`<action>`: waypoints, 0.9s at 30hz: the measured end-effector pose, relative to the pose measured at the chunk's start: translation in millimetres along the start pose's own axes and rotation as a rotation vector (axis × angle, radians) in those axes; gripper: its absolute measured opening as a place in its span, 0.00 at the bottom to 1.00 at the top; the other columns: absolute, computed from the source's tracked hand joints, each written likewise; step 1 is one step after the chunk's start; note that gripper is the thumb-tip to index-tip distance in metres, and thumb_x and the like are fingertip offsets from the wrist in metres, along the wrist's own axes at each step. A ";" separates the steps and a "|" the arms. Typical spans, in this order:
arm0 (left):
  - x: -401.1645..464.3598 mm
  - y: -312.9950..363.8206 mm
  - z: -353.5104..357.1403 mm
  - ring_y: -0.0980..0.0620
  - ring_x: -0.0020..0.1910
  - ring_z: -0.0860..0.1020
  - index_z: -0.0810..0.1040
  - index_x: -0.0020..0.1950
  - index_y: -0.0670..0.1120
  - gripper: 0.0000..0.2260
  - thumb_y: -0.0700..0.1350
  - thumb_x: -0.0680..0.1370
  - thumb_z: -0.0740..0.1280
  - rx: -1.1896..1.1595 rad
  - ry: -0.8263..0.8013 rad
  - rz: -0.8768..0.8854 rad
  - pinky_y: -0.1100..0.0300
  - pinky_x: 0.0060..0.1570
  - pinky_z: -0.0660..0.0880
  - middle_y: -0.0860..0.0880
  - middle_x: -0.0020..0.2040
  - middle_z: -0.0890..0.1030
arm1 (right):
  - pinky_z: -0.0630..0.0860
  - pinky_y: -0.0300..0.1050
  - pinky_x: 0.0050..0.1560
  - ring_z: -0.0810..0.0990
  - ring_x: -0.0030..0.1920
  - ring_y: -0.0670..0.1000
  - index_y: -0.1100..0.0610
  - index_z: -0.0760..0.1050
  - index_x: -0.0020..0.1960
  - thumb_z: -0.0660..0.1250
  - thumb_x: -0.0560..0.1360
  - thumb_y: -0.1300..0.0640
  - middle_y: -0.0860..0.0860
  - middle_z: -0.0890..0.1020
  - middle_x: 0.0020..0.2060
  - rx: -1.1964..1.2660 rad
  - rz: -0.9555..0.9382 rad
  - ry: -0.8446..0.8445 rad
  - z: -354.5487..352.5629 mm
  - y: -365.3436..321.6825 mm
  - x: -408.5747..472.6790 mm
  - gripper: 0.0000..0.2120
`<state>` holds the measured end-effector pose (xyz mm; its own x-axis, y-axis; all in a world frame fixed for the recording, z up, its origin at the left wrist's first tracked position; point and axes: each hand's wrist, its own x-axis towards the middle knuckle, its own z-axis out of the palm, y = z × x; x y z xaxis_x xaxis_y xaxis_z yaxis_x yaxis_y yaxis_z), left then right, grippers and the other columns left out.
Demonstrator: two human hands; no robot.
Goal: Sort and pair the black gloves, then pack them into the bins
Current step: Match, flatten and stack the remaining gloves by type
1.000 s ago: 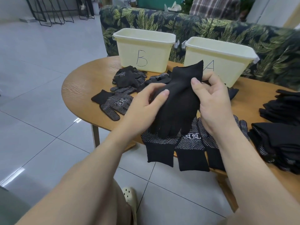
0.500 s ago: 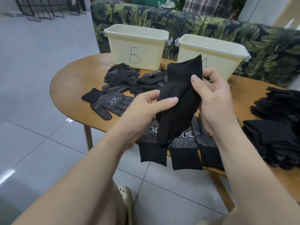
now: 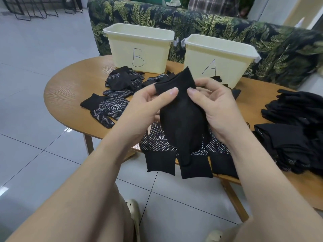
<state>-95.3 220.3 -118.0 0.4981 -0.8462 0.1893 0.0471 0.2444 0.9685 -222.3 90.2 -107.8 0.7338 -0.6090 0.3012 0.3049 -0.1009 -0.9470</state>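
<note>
While both the left hand (image 3: 146, 105) and right hand (image 3: 213, 105) pinch the plain glove's (image 3: 181, 119) cuff above the table (image 3: 70, 95), near bin A (image 3: 218, 56), it is best held taut and matched against a like glove.

A single wide-angle view from a camera on the person's head, looking forward and down. It sits close above both forearms, which rise from the bottom corners toward centre. The wooden table (image 3: 66, 95) lies just ahead; the bin marked B (image 3: 139, 49) stands at 12 o'clock, the bin marked A (image 3: 220, 60) at 1 o'clock, and a leaf-print sofa (image 3: 279, 48) runs behind them. Tiled floor (image 3: 35, 58) fills 9 o'clock.
</note>
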 end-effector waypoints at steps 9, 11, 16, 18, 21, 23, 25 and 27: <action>12.3 12.5 -10.2 0.49 0.47 0.85 0.80 0.53 0.44 0.04 0.37 0.80 0.70 -0.091 0.168 0.115 0.56 0.45 0.82 0.47 0.48 0.86 | 0.71 0.45 0.49 0.82 0.53 0.53 0.58 0.84 0.58 0.75 0.74 0.54 0.55 0.85 0.56 -0.095 0.400 -0.383 -14.3 7.5 -2.9 0.14; 13.7 11.9 -15.7 0.49 0.48 0.85 0.80 0.54 0.43 0.04 0.37 0.80 0.70 -0.102 0.191 0.129 0.54 0.48 0.82 0.47 0.48 0.86 | 0.73 0.50 0.55 0.81 0.56 0.57 0.62 0.83 0.58 0.75 0.74 0.60 0.59 0.85 0.58 -0.072 0.440 -0.391 -17.6 10.8 -2.4 0.14; 10.8 9.7 -33.9 0.51 0.43 0.80 0.78 0.43 0.48 0.03 0.40 0.74 0.70 -0.087 0.211 0.114 0.56 0.41 0.75 0.48 0.42 0.82 | 0.82 0.49 0.55 0.85 0.50 0.56 0.64 0.82 0.58 0.71 0.72 0.66 0.60 0.86 0.52 0.055 0.463 -0.347 -24.1 7.9 -1.9 0.14; 6.3 8.1 -42.1 0.50 0.43 0.80 0.76 0.46 0.45 0.04 0.39 0.72 0.67 -0.092 0.159 0.070 0.57 0.39 0.77 0.46 0.43 0.81 | 0.82 0.48 0.57 0.85 0.53 0.56 0.64 0.80 0.61 0.71 0.72 0.68 0.60 0.85 0.55 0.092 0.431 -0.309 -25.2 6.4 -1.0 0.17; -2.8 9.6 -53.2 0.44 0.47 0.81 0.76 0.56 0.38 0.18 0.41 0.68 0.70 -0.023 0.054 -0.033 0.52 0.41 0.79 0.41 0.47 0.81 | 0.83 0.49 0.56 0.86 0.52 0.57 0.62 0.82 0.60 0.70 0.71 0.68 0.61 0.85 0.55 0.113 0.429 -0.274 -25.0 5.7 -0.9 0.17; -9.8 10.6 -57.2 0.42 0.50 0.83 0.79 0.59 0.40 0.19 0.43 0.69 0.72 0.061 -0.010 -0.123 0.46 0.48 0.80 0.38 0.50 0.83 | 0.82 0.53 0.56 0.85 0.51 0.58 0.63 0.80 0.62 0.72 0.70 0.69 0.63 0.85 0.57 0.063 0.456 -0.273 -24.0 3.8 -1.4 0.20; -15.5 9.9 -58.7 0.42 0.53 0.83 0.83 0.59 0.41 0.17 0.46 0.72 0.71 0.191 -0.067 -0.197 0.44 0.56 0.77 0.38 0.54 0.85 | 0.82 0.53 0.55 0.85 0.51 0.59 0.65 0.79 0.63 0.72 0.70 0.68 0.63 0.84 0.57 -0.004 0.481 -0.305 -23.9 2.5 -2.1 0.21; -20.1 9.6 -59.4 0.43 0.52 0.83 0.85 0.57 0.41 0.16 0.48 0.73 0.72 0.284 -0.155 -0.247 0.47 0.56 0.77 0.39 0.53 0.86 | 0.82 0.53 0.55 0.85 0.51 0.59 0.66 0.79 0.62 0.71 0.71 0.68 0.63 0.84 0.57 -0.059 0.506 -0.355 -22.4 0.6 -3.5 0.19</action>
<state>-53.4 267.8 -122.1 0.3647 -0.9296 -0.0531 -0.1033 -0.0971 0.9899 -238.3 74.6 -111.9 0.9389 -0.2945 -0.1780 -0.1606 0.0825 -0.9836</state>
